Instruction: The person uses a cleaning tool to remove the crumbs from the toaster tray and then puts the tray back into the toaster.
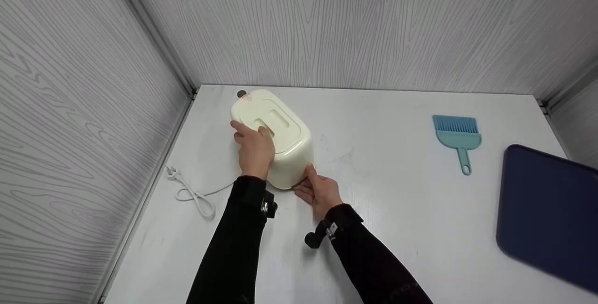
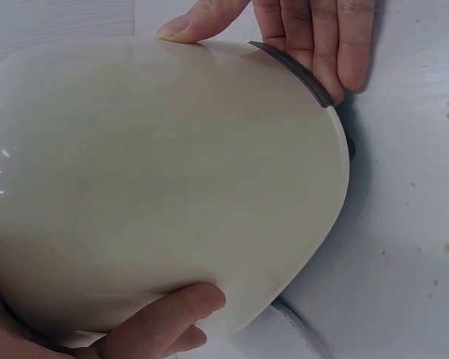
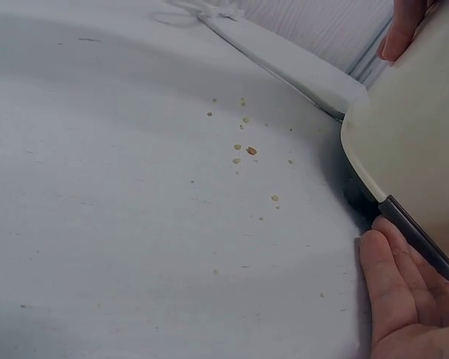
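Note:
A cream toaster point(image 1: 296, 147), its top marked by two long recesses, stands tilted at the left of the white table. My left hand point(image 1: 256, 150) holds it by the left side and top, fingertips up on the top face. At the near end my right hand point(image 1: 321, 193) grips the lower edge. The right wrist view shows those right fingers point(image 3: 393, 288) beneath the dark strip point(image 3: 419, 238) of the base, while the right thumb point(image 2: 181, 28) presses the wall in the left wrist view. Much of the underside is hidden.
Small crumbs point(image 3: 252, 151) lie scattered on the table beside the toaster. Its white cord point(image 1: 202, 196) loops at the left, ending in a plug point(image 1: 171, 172). Farther right are a teal hand brush point(image 1: 459, 139) and a dark blue tray point(image 1: 546, 215). Panel walls enclose the table.

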Tool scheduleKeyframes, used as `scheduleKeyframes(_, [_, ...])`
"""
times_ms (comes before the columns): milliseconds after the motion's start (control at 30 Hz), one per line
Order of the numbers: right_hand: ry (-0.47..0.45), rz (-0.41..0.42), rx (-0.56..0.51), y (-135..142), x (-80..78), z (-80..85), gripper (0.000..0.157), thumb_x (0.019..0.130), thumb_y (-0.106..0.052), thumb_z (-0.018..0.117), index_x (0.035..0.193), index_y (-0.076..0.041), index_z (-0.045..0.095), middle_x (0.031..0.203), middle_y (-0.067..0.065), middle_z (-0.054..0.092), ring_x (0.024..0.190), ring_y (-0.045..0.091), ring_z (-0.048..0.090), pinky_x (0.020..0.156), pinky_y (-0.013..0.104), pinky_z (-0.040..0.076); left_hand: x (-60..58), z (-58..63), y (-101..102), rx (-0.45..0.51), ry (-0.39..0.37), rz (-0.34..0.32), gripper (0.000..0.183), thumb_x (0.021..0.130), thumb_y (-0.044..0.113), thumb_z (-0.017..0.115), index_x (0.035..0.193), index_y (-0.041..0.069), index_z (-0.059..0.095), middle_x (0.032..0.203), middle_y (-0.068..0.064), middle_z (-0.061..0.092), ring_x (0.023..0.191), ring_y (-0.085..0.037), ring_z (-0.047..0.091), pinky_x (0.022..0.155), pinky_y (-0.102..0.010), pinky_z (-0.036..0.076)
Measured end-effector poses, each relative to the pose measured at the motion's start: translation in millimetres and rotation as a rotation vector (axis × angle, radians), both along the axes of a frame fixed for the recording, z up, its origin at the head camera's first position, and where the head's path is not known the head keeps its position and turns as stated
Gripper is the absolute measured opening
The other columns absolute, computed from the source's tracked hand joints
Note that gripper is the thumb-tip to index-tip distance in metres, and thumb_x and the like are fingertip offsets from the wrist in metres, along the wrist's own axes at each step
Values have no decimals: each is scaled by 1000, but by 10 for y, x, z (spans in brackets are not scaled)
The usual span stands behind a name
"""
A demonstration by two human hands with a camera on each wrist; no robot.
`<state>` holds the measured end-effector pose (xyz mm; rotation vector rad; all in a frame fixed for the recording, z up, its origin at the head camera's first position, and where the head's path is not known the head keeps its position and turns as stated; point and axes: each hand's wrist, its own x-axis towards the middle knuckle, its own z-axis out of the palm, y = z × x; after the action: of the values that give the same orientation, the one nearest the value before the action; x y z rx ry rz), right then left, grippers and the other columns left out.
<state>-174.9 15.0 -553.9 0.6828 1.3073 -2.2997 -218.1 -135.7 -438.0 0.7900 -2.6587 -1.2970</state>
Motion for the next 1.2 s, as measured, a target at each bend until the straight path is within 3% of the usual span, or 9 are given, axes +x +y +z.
scheduleKeyframes(200, [-9,-11,-1,5,-5,10,43,98,-39,71,100,4,70,86,16,75,84,26,77,88,40,61,-4,-6,-8,6,-10,0,77,109,33,32,160,-4,-12,158,-34,25,117,-50,58,100,-56,48])
scheduleKeyframes(700, [28,-8,34,21,34,42,50,95,-39,75,109,8,67,85,18,75,83,28,78,81,39,63,-1,-13,-41,19,-10,-18,77,109,34,30,159,-4,-14,159,-34,24,112,-49,60,97,-55,50])
scheduleKeyframes(933, [37,-18,21,18,39,26,49,100,-42,67,107,7,65,84,17,74,79,28,77,78,39,63,14,6,-30,18,-8,-8,77,109,35,32,160,-2,-12,158,-33,25,111,-49,60,96,-56,50])
scheduleKeyframes(1200, [3,-27,0,27,28,41,34,105,-20,62,121,9,63,91,20,76,81,26,77,82,39,63,10,9,-29,16,-4,0,77,108,35,32,161,-2,-10,159,-32,26,113,-50,59,97,-57,49])
